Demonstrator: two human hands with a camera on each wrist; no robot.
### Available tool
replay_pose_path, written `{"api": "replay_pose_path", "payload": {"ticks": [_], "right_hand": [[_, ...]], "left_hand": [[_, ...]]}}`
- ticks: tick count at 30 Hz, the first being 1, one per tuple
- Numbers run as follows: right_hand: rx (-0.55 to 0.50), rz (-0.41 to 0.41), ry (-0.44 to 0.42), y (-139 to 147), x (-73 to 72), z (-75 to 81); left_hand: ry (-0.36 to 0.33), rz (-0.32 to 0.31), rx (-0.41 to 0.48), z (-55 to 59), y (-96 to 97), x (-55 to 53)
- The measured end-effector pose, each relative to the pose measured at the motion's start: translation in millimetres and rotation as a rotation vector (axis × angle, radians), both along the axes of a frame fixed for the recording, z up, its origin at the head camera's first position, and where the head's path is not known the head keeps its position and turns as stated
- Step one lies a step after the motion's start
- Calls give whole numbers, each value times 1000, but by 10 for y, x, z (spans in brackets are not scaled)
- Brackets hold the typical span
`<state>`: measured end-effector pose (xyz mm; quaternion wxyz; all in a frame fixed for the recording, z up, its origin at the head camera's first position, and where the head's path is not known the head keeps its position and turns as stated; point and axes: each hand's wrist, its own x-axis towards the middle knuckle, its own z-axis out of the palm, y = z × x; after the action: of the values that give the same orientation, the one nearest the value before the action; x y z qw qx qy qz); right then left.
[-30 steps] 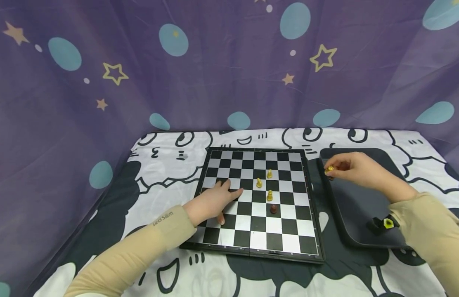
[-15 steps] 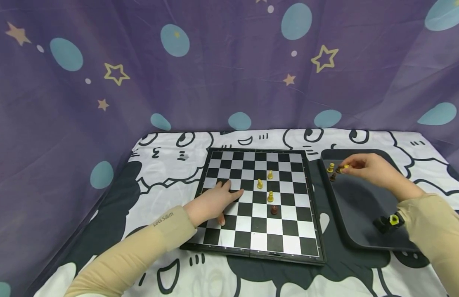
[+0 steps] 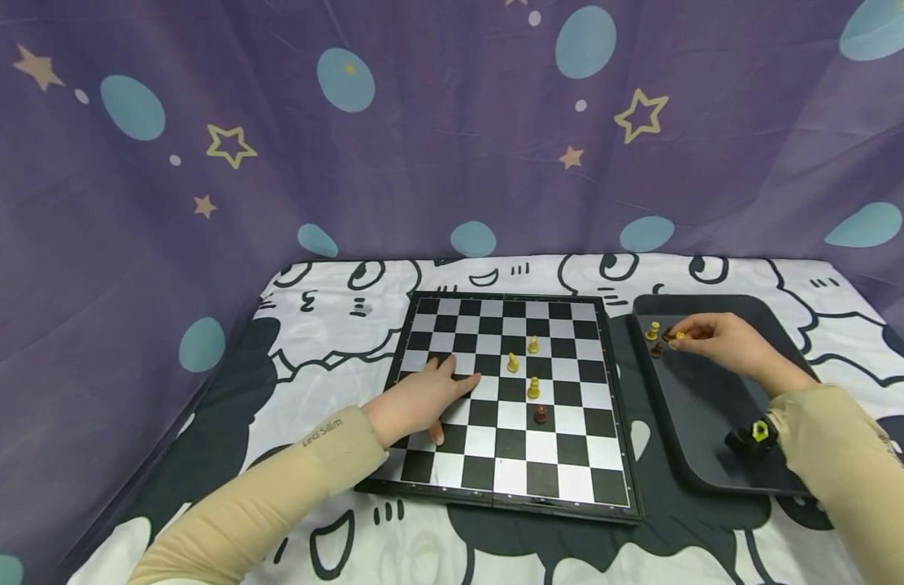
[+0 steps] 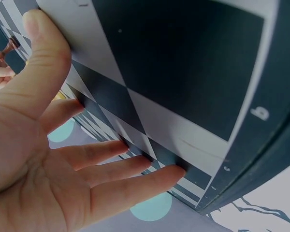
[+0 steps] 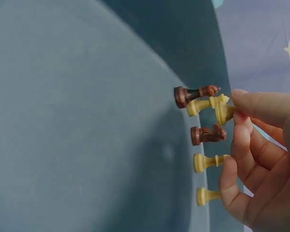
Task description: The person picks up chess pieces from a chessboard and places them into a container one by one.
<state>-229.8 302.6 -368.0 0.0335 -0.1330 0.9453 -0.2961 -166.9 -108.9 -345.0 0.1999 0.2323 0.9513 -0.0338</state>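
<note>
My left hand (image 3: pixel 419 396) rests with spread fingers on the left part of a black-and-white chessboard (image 3: pixel 509 474). Over the far left part of a dark tray (image 3: pixel 704 406), my right hand (image 3: pixel 723 341) pinches a yellow chess piece (image 5: pixel 224 114) between thumb and fingertips. Its base shows in the right wrist view; the fingers hide its top. Close by in the tray stand a dark brown piece (image 5: pixel 182 96), a yellow piece (image 5: pixel 203 105), a brown knight (image 5: pixel 208 135) and yellow pieces, among them one with a ringed neck (image 5: pixel 206 162).
On the board stand a brown piece (image 3: pixel 541 414) and three yellow ones, the nearest of them a yellow piece (image 3: pixel 534 389) just behind the brown. A patterned cloth (image 3: pixel 335 325) covers the table. Behind it hangs a purple curtain (image 3: pixel 423 162).
My right hand has moved from the tray's left rim rightward, then slightly back toward me. A yellow piece it covered earlier now shows standing near the rim. The left hand stays put.
</note>
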Motion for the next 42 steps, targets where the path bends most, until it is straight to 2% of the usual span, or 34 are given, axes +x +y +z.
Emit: {"api": "replay_pose_path", "payload": {"ticks": [14, 23, 34, 42], "right_hand": [[27, -31, -25, 2, -63, -177], [44, -63, -56, -11, -74, -208], [42, -56, -74, 0, -65, -207], [21, -52, -53, 16, -30, -164]], "left_hand": [[26, -20, -27, -24, 7, -33], [13, -9, -27, -14, 18, -28], [11, -12, -32, -1, 15, -11], [-1, 4, -10, 6, 3, -5]]}}
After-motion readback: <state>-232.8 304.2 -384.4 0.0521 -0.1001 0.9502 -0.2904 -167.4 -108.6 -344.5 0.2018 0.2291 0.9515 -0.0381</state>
